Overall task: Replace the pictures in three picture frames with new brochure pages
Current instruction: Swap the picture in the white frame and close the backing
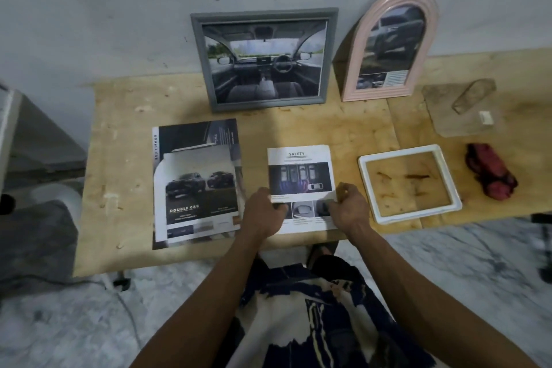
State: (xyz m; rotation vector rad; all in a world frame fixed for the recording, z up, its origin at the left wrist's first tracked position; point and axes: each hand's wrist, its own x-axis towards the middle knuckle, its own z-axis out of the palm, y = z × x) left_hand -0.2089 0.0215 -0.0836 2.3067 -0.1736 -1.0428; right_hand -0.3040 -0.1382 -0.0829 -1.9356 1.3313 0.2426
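A white brochure page (300,176) headed "SAFETY" lies on the wooden table (125,134) near its front edge. My left hand (264,212) holds its lower left edge with curled fingers, and my right hand (348,207) pinches its lower right edge. To the right lies an empty white frame (409,185) with bare table showing through it. A grey frame (264,58) with a car-interior picture leans on the wall. Beside it stands a pink arched frame (391,45) holding a car picture. A stack of dark brochure pages (195,185) lies at the left.
A brown backing board (460,110) with an arched stand piece lies at the back right. A red cloth (490,170) sits near the right edge. A white stool (56,197) and a cable stand on the floor at the left.
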